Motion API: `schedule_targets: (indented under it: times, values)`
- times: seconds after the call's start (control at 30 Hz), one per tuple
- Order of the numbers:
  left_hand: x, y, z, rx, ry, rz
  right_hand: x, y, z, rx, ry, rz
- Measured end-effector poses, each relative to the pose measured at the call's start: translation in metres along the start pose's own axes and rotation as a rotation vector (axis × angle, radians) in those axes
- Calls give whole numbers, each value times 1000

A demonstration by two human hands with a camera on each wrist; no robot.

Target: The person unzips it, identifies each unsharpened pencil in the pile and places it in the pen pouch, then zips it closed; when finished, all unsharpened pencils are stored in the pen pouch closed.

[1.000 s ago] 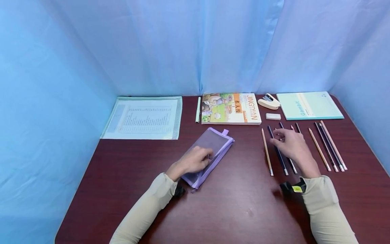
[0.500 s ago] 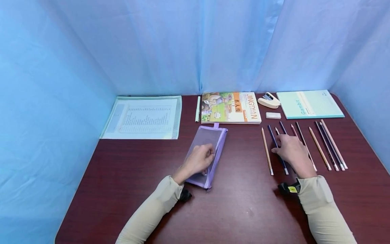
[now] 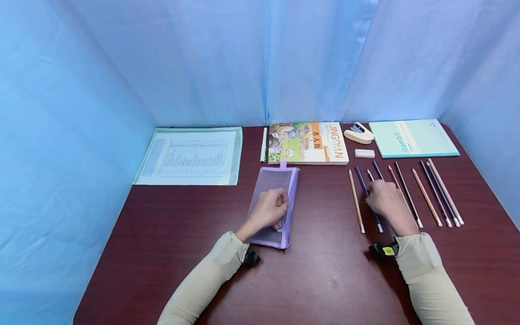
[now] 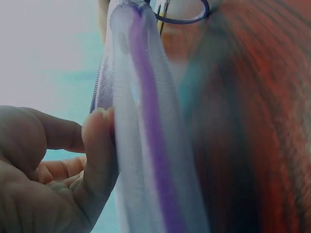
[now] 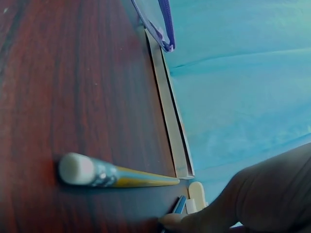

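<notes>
A purple mesh pencil case (image 3: 266,180) lies near the middle of the table. My left hand (image 3: 269,208) holds it, thumb and fingers pinching its zipped side; the left wrist view shows the thumb against the mesh case (image 4: 155,145). To the right, my right hand (image 3: 387,201) reaches down over a row of pencils with its fingers curled. Its thumb lies on a dark blue pencil (image 3: 361,179); fingertips and the pencils beneath are partly hidden. In the right wrist view the thumb (image 5: 180,221) touches that dark pencil (image 5: 179,205), beside a yellow pencil (image 5: 136,178).
Several pencils lie right of the hand, including a yellow one (image 3: 426,197) and a pink one (image 3: 445,192). Behind are a stapler (image 3: 359,133), an eraser (image 3: 364,153), a notebook (image 3: 414,139), a book (image 3: 306,143), a slim pale-green stick (image 3: 264,145) and a document pouch (image 3: 187,156).
The pencil case has turned more upright in view and shifted slightly with my left hand. My right hand has lowered and curled over the pencils; the dark blue pencil has moved slightly left.
</notes>
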State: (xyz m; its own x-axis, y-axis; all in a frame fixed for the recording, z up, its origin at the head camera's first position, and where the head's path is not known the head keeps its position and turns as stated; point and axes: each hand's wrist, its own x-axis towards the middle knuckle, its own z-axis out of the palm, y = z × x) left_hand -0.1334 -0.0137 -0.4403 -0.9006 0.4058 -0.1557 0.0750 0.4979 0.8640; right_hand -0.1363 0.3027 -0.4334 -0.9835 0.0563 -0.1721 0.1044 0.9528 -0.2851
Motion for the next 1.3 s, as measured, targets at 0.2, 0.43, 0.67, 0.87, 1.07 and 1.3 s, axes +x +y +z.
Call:
schedule_targets:
  times: [0.2,0.43,0.67,0.87,1.07,1.3]
  values:
    - [2,-2,1,11,11,-3,-1,1,-4,33,-21,-21]
    - [2,-1,0,-4,20,4,-6,-4,-8,271,-85,-62]
    - [2,0,0,-7,22,8,-8,-17,3,695,-273,-64]
    - [3,1,-1,-7,35,0,-6,-34,17,931,-365,-41]
    - [5,2,0,-22,38,-9,-7,-62,30,1087,-465,-84]
    - [6,5,1,-33,42,-3,0,-89,46,1114,-540,-138]
